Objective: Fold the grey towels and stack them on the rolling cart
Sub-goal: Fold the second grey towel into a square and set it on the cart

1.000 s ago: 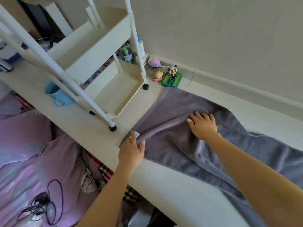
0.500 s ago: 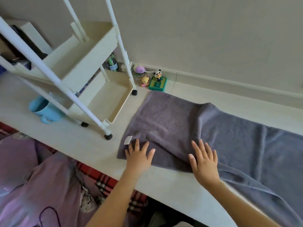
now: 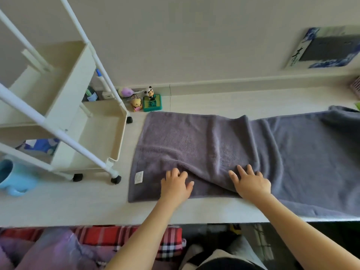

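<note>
I am looking down at a long pale worktop (image 3: 58, 207) against a wall, with a grey towel (image 3: 214, 145) spread along it, lying lengthways from the middle of the worktop off toward its right end. The towel looks doubled over lengthwise, and a raised wrinkle runs across it from the back edge down toward my hands.

My left hand (image 3: 176, 184) rests palm-down on the towel near the worktop's front edge, fingers slightly curled and pressing the cloth, holding nothing. My right hand (image 3: 251, 182) lies flat just to the right of it, fingers spread, also on the towel by the front edge, gripping nothing. Both forearms reach in from the bottom of the view.

I judge this to be the smoothing step, early in the task: the towel is laid out but not yet folded down to a stackable size. Next I would press the wrinkle flat, then take hold of one short end and bring it across to the other.

The white rolling cart (image 3: 93, 133) stands at the worktop's left end, just beside the towel's left edge, and its visible trays hold no towels. A small white care label (image 3: 138, 177) shows at the towel's front left corner.
</note>
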